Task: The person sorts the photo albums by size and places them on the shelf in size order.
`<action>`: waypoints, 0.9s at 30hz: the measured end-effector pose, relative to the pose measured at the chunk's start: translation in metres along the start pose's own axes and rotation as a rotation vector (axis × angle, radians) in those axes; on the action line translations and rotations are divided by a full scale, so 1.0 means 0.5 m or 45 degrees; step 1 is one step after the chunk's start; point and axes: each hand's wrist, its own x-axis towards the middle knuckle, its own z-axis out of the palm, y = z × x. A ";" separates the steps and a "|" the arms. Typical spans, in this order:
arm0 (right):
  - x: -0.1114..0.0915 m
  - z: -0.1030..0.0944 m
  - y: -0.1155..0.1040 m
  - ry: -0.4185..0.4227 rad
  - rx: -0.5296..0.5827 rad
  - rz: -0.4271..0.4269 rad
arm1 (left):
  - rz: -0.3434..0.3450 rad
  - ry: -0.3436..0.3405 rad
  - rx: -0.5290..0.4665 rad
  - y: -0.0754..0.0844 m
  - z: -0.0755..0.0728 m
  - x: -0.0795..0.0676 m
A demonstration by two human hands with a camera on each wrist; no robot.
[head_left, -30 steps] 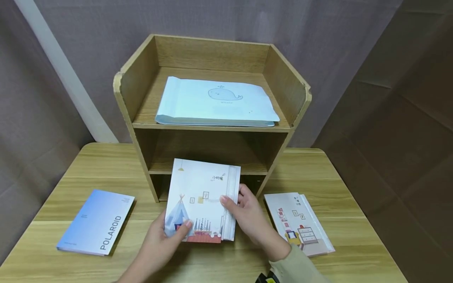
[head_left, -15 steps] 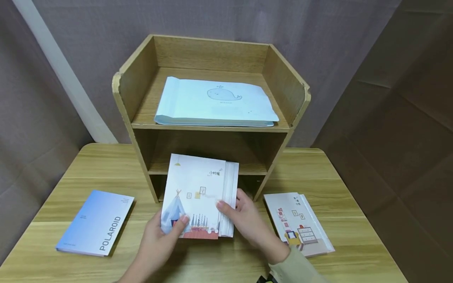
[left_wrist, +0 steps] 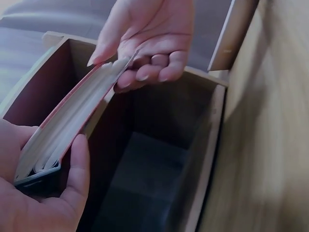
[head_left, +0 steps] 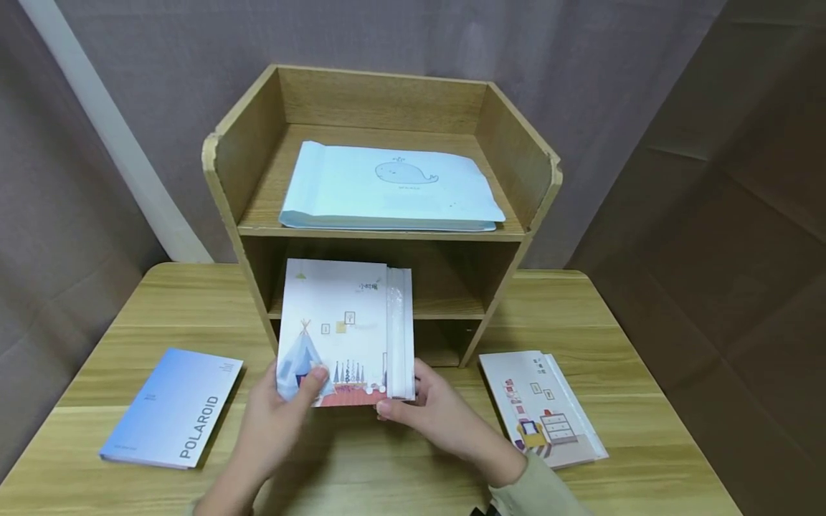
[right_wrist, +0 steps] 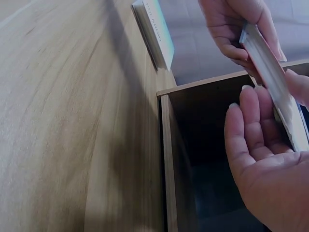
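A white photo album [head_left: 342, 330] with a blue tent drawing is held up in front of the shelf's lower openings. My left hand [head_left: 274, 416] grips its lower left corner, thumb on the cover and fingers behind. At the lower right corner is my right hand [head_left: 445, 419], its thumb by the bottom edge and its fingers partly hidden behind the album. From the left wrist, the album's page edges [left_wrist: 72, 116] show between the two covers, and the right thumb and fingers lie on opposite sides of it. The right wrist view shows the right fingers [right_wrist: 246, 121] loosely bent beneath.
The wooden shelf [head_left: 381, 234] stands at the table's [head_left: 368, 473] back, a pale blue whale album [head_left: 393, 190] lying on its top level. A blue POLAROID album [head_left: 171, 408] lies left, and another illustrated album [head_left: 542, 408] lies right. Grey curtain [head_left: 619, 107] hangs behind.
Both hands have moved the tent album up and left, toward the shelf's middle opening. The right thumb has slid from the cover down to the bottom edge.
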 end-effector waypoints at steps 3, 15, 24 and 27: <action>0.000 0.002 -0.003 -0.002 0.019 -0.010 | -0.009 -0.083 -0.004 0.008 -0.013 0.005; 0.015 0.024 -0.041 0.245 0.063 -0.056 | 0.131 -0.210 -0.171 0.023 -0.043 0.011; 0.030 0.034 -0.047 0.288 0.069 -0.093 | 0.126 -0.084 -0.277 0.019 -0.040 0.019; 0.032 0.034 -0.044 0.243 0.079 -0.092 | 0.143 -0.082 -0.295 0.016 -0.040 0.020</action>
